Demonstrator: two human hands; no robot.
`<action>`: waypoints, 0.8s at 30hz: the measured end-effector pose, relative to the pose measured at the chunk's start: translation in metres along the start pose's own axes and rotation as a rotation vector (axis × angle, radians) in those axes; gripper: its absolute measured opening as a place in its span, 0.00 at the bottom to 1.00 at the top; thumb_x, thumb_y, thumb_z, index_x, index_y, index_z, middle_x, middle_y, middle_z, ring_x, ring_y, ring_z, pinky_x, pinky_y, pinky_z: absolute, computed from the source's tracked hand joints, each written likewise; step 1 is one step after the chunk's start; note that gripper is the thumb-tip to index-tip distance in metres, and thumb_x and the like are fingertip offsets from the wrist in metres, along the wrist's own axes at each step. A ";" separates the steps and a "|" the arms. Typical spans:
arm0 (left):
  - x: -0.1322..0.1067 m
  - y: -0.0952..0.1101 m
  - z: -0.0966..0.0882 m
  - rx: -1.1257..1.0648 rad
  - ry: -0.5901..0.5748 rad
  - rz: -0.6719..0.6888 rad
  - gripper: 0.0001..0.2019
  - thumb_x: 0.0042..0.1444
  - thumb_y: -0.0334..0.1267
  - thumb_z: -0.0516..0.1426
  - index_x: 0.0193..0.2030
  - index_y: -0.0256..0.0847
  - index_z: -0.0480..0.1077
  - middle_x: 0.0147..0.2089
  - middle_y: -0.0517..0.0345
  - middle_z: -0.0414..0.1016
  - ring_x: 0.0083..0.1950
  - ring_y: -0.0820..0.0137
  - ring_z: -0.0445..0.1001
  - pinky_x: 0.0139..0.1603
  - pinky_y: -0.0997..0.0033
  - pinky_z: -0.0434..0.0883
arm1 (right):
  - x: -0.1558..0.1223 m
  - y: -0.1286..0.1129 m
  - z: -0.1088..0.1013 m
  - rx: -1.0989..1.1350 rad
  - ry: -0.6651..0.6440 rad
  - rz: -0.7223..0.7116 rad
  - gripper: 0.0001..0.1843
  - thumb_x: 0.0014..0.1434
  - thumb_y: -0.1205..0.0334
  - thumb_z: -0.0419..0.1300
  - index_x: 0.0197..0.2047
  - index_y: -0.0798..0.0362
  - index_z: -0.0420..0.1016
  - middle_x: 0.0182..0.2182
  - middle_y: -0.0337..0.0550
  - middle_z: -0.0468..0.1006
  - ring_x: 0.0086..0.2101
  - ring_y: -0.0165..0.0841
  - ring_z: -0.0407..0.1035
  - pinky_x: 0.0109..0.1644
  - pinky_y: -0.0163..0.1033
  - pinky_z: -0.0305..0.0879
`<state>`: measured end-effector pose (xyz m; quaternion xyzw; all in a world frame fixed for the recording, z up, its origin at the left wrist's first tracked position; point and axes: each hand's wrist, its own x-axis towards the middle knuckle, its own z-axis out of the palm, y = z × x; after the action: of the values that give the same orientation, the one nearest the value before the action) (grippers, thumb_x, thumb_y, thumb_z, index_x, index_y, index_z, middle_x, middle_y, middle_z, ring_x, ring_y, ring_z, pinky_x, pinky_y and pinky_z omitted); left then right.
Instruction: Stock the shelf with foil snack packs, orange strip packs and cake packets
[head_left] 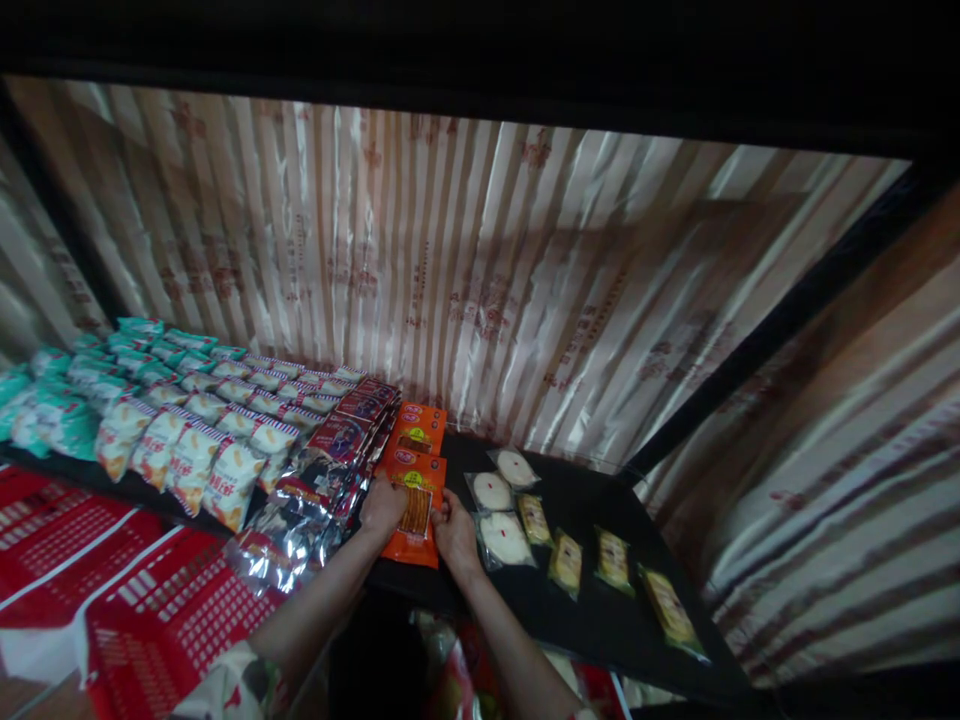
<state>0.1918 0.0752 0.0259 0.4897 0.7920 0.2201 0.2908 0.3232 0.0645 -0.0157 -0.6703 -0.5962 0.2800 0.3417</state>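
Observation:
An orange snack packet (416, 470) with a window showing brown sticks lies on the black shelf, between my two hands. My left hand (382, 507) grips its left edge, with the fingers closed. On the right edge, my right hand (454, 530) pinches the packet. Behind it rests another orange packet (429, 417), partly covered. A stack of dark red and silver foil packets (349, 425) lies just left of my left hand. To the right of my right hand are white round cakes (504, 538) in clear wrappers.
Rows of white snack bags (229, 485) and green bags (71, 420) fill the shelf's left side. Several yellow wrapped pastries (566, 562) lie at right on the black shelf (600, 640). Red crates (165, 600) stand below. A striped curtain (450, 250) hangs behind.

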 end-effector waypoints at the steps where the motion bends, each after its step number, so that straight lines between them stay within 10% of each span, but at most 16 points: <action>1: 0.001 0.001 -0.001 0.007 -0.009 0.013 0.21 0.54 0.36 0.49 0.54 0.31 0.62 0.53 0.41 0.70 0.53 0.63 0.70 0.49 0.72 0.65 | 0.004 0.000 0.000 -0.025 0.006 -0.002 0.21 0.53 0.68 0.51 0.51 0.61 0.68 0.31 0.44 0.78 0.30 0.30 0.72 0.35 0.30 0.64; 24: 0.015 0.018 0.006 0.241 0.102 0.304 0.21 0.50 0.33 0.50 0.52 0.36 0.66 0.53 0.48 0.70 0.57 0.62 0.64 0.57 0.66 0.59 | 0.059 -0.013 0.004 -0.173 0.003 -0.011 0.18 0.56 0.67 0.51 0.47 0.55 0.74 0.39 0.49 0.79 0.41 0.35 0.73 0.42 0.32 0.64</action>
<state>0.2018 0.0964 0.0294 0.6232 0.7431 0.1897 0.1533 0.3204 0.1242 -0.0063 -0.6944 -0.6214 0.2247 0.2848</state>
